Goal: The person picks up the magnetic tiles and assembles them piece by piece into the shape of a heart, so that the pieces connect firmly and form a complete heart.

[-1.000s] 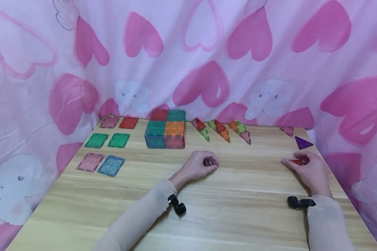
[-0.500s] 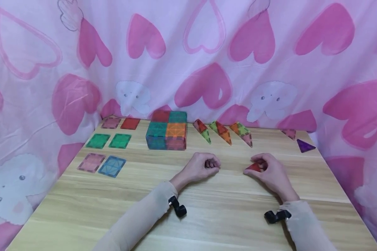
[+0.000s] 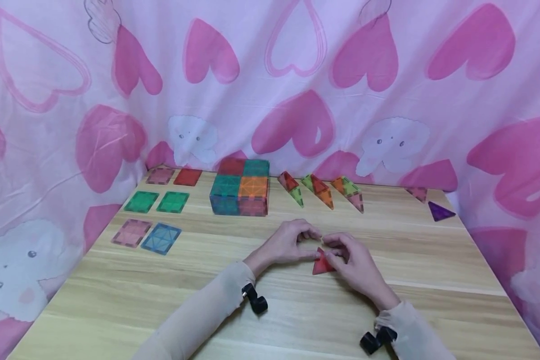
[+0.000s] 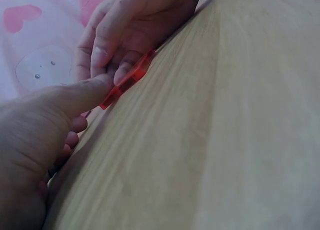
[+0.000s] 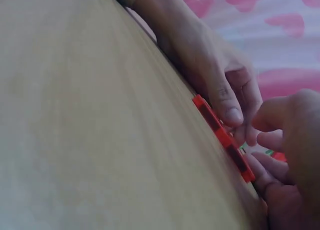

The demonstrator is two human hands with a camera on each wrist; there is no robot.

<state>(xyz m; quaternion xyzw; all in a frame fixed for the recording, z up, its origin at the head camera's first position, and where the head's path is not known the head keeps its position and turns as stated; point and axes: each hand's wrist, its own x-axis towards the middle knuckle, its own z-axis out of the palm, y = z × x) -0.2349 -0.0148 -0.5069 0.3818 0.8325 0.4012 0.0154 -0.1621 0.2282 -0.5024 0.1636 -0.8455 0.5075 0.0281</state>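
Observation:
A red translucent triangular magnetic tile (image 3: 322, 264) is between my two hands, close over the wooden table. In both wrist views its red edge shows low at the tabletop. My right hand (image 3: 357, 265) holds it, the thumb lying over its right side and the other fingers bent behind. My left hand (image 3: 285, 242) comes in from the other side, thumb stretched out to the tile's left edge, index fingertip close to the right hand's fingertips. The left hand's other fingers are curved and partly hidden behind its thumb in the left wrist view (image 4: 42, 130).
A block of coloured tiles (image 3: 239, 187) stands at the back. Right of it lie joined triangle pieces (image 3: 318, 191). Square tiles (image 3: 173, 202) lie on the left, a purple triangle (image 3: 441, 212) and a pink triangle (image 3: 418, 194) at far right. A heart-patterned cloth encloses the table.
My right hand has carried the red triangular tile leftward from the table's right side to my left hand. The left hand's thumb and index finger have reached out from their curled rest.

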